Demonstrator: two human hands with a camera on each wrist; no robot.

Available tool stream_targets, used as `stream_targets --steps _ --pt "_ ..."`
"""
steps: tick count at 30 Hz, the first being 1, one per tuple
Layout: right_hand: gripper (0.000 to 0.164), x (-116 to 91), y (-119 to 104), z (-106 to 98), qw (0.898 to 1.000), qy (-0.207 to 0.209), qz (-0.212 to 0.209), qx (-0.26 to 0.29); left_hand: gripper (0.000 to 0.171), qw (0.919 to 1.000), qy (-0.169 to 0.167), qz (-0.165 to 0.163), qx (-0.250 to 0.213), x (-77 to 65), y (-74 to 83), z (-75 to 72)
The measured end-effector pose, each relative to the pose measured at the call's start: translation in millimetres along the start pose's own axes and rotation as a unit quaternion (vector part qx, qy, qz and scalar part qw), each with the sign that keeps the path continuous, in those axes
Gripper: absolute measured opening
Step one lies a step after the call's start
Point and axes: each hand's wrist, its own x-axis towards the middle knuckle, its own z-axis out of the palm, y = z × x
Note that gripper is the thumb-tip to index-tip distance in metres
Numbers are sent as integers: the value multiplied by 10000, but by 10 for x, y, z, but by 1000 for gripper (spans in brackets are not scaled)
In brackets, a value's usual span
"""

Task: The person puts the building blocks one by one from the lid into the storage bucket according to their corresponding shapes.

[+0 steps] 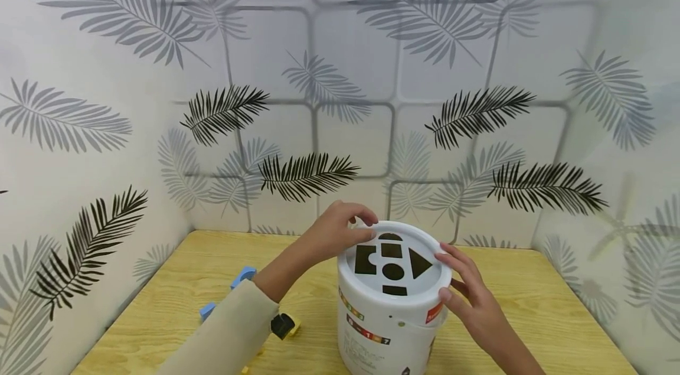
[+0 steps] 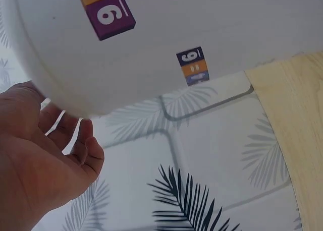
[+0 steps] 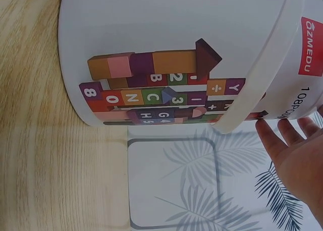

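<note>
A white bucket (image 1: 374,336) stands upright on the table, printed with coloured number and letter blocks. Its white lid (image 1: 366,281) has several dark cut-out shapes, among them a triangle, a circle and a square. My left hand (image 1: 344,226) grips the lid's rim at the back left, thumb on top and fingers bent over the edge. On the opposite side my right hand (image 1: 475,298) holds the rim between spread thumb and fingers. In the right wrist view, fingertips (image 3: 265,127) lie against the bucket's side, close to its white carrying handle (image 3: 252,90).
Left of the bucket, partly behind the left sleeve (image 1: 228,328), lie blue blocks (image 1: 244,276), a black piece (image 1: 281,325) and yellow pieces (image 1: 295,326). The wooden table (image 1: 531,292) meets leaf-patterned walls (image 1: 340,68) at the back and both sides.
</note>
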Motion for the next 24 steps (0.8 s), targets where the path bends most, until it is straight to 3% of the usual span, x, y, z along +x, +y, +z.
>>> stream_targets --steps 7,13,20,24 --pt "52 4 -1 7 9999 46 -155 -6 20 9986 509 -75 104 -312 -267 -188" --pt "53 12 -15 12 9999 38 -106 17 14 9949 846 -402 387 -560 -656 -277" --pt "53 9 -6 17 10000 33 -42 -28 18 9949 625 -768 170 -796 -1236 -294" --pt "52 8 -4 17 10000 25 -28 -45 21 9926 442 -1131 -33 -928 -1482 -311"
